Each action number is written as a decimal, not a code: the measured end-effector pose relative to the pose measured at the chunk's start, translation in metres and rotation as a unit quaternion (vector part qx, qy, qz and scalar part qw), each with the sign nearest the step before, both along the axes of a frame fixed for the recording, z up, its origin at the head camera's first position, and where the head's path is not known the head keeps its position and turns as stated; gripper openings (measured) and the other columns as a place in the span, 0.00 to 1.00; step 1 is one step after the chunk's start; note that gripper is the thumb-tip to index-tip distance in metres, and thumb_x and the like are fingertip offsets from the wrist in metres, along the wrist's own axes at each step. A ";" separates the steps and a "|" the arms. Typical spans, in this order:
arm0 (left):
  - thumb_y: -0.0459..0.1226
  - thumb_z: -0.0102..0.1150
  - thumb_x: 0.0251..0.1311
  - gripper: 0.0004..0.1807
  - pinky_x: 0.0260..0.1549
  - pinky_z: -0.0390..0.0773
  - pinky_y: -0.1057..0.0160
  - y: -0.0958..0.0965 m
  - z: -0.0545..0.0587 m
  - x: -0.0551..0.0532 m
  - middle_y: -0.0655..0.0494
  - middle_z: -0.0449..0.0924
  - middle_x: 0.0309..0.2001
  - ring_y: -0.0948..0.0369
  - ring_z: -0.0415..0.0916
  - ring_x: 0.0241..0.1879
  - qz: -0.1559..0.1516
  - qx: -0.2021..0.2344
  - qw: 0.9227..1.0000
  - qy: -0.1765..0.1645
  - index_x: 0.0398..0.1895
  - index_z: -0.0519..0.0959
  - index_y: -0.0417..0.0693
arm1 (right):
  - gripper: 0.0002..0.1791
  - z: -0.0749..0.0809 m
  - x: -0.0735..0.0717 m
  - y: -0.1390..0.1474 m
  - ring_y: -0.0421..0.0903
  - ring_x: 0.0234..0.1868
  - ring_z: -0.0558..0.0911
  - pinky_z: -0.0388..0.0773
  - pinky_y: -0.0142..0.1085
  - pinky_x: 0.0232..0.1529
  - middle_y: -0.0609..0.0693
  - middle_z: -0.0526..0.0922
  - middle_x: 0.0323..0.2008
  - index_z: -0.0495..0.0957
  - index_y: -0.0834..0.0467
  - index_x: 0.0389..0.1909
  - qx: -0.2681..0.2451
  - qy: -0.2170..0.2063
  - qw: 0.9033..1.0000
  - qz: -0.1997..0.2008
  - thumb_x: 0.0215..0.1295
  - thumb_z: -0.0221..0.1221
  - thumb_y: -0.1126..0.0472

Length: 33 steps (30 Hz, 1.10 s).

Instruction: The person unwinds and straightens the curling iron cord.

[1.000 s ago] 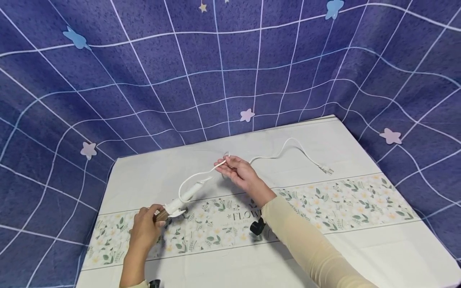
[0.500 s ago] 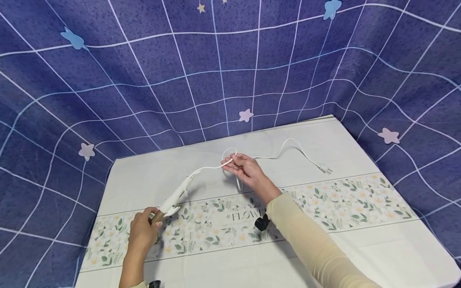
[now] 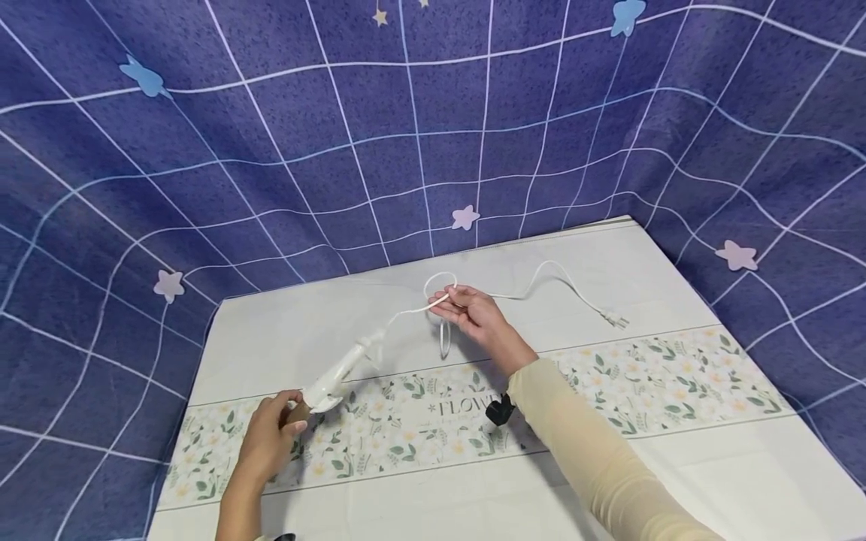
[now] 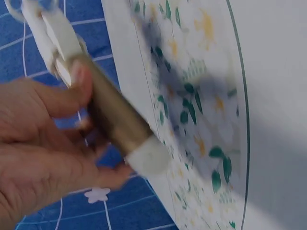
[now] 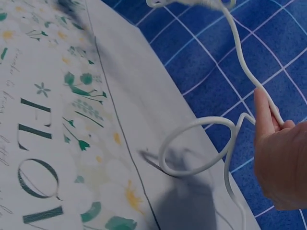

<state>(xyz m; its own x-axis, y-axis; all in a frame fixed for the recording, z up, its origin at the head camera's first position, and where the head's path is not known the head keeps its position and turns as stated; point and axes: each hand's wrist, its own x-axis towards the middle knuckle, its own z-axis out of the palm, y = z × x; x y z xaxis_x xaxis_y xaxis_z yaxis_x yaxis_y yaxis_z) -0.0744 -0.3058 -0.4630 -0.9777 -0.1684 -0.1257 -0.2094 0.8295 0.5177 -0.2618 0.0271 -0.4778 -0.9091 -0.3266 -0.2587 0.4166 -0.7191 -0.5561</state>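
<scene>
A white curling iron with a gold-brown barrel and a white tip is held slanted over the table, its handle end pointing up and right in the head view. My left hand grips it by the barrel, thumb on one side and fingers on the other. From the handle a white cord runs across to my right hand, which pinches it between thumb and fingers. A loose loop of the cord hangs beside the right fingers.
The cord's far part lies on the table to the right and ends in a two-prong plug. A white cloth with a floral band covers the table. Behind rises a blue gridded curtain with star shapes.
My right hand has drawn the cord to the right, and a loop now shows at its fingers. The curling iron has turned in my left hand. The plug has stayed put.
</scene>
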 end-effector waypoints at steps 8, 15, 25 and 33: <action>0.28 0.63 0.55 0.24 0.42 0.71 0.48 -0.007 -0.003 0.002 0.49 0.70 0.45 0.52 0.66 0.47 -0.073 -0.029 0.995 0.055 0.55 0.73 0.53 | 0.05 0.002 -0.009 0.011 0.66 0.64 0.65 0.70 0.51 0.57 0.66 0.78 0.40 0.66 0.69 0.44 -0.002 -0.010 1.000 -0.019 0.73 0.43 0.72; 0.29 0.66 0.52 0.23 0.44 0.62 0.42 -0.016 -0.003 0.006 0.53 0.70 0.41 0.52 0.64 0.48 -0.067 -0.066 0.993 0.070 0.51 0.76 0.55 | 0.06 0.013 -0.015 0.022 0.61 0.53 0.79 0.72 0.49 0.57 0.65 0.79 0.39 0.67 0.68 0.45 -0.016 -0.008 0.999 -0.045 0.73 0.43 0.72; 0.31 0.67 0.51 0.22 0.37 0.63 0.39 -0.036 -0.005 0.015 0.47 0.70 0.40 0.47 0.66 0.45 0.014 -0.117 0.992 0.032 0.50 0.75 0.52 | 0.07 0.022 -0.017 0.031 0.57 0.46 0.83 0.72 0.49 0.56 0.66 0.81 0.39 0.70 0.68 0.40 -0.064 0.011 0.995 -0.075 0.73 0.43 0.72; 0.30 0.66 0.52 0.21 0.38 0.61 0.29 -0.048 -0.012 0.018 0.39 0.69 0.41 0.38 0.62 0.49 0.078 -0.103 0.992 0.009 0.50 0.74 0.48 | 0.08 0.022 -0.017 0.031 0.59 0.51 0.80 0.70 0.50 0.58 0.66 0.80 0.41 0.70 0.68 0.41 -0.073 0.024 0.993 -0.086 0.74 0.42 0.71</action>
